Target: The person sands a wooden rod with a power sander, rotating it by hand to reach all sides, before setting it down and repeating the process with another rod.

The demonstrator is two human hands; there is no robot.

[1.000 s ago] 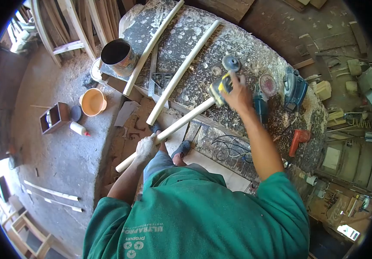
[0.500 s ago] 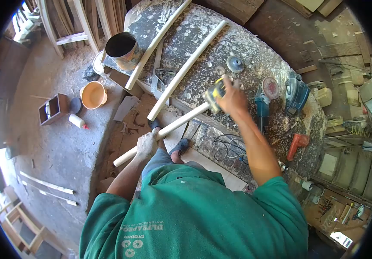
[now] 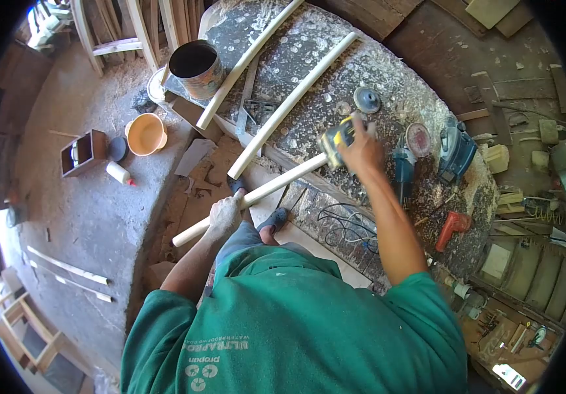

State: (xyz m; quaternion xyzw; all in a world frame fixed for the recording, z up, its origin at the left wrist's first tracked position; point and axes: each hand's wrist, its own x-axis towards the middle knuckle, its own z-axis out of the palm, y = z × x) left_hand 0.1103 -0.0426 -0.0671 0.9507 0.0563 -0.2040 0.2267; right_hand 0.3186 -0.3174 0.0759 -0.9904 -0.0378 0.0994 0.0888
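My left hand (image 3: 225,213) is wrapped around a pale round wooden pole (image 3: 283,179), close to its lower end. The pole slants up to the right across the front of my legs. At its far end, my right hand (image 3: 365,150) grips a yellow-and-black palm sander (image 3: 335,140), blurred by motion. The sander covers the pole's tip, so their exact contact is hidden. Beyond my hands, a second wooden pole (image 3: 293,102) and a third wooden pole (image 3: 250,64) lie on the dusty workbench (image 3: 401,72).
On the bench are a sanding disc pad (image 3: 367,100), an angle grinder (image 3: 404,164), a blue power tool (image 3: 455,154), a red tool (image 3: 453,230) and a large can (image 3: 197,69). Black cables (image 3: 348,226) hang near its edge. An orange bucket (image 3: 146,134) stands left beside a glue bottle (image 3: 119,173).
The camera view has shifted slightly, so the bench appears a little farther right. Both hands keep their grips; the sander stays at the pole's far end.
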